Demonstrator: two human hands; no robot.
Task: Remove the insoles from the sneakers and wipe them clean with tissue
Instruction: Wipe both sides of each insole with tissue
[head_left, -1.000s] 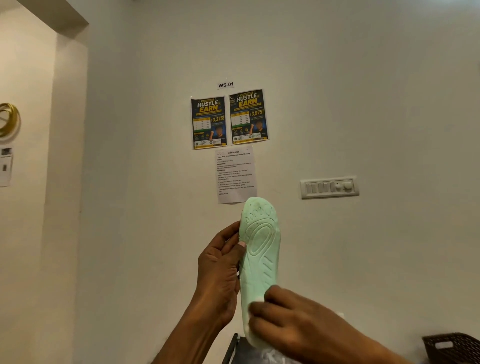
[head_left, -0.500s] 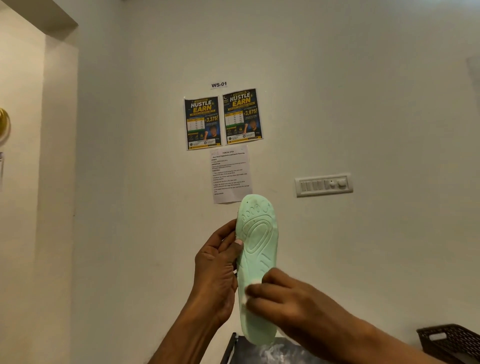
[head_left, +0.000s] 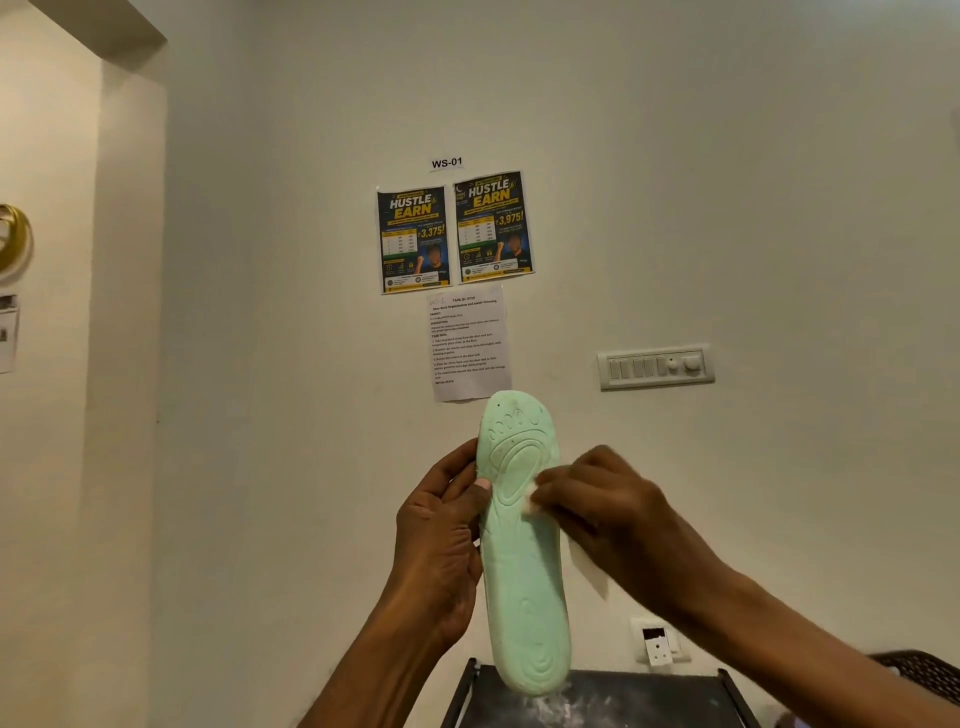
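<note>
Mint-green foam insole (head_left: 521, 545) held upright before pale wall (head_left: 727, 208), toe end up, heel end just above dark rack top (head_left: 623, 701). At left edge, left hand (head_left: 441, 545) gripping insole; at right, right hand (head_left: 608, 504) pinching white tissue (head_left: 531, 500) against embossed face.

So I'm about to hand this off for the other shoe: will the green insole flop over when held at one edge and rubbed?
Probably not much: the insole stands upright, gripped only mid-edge by the left hand. It looks like light foam, so likely easy to hold. Under the right hand pressing the tissue it may flex somewhat.
</note>
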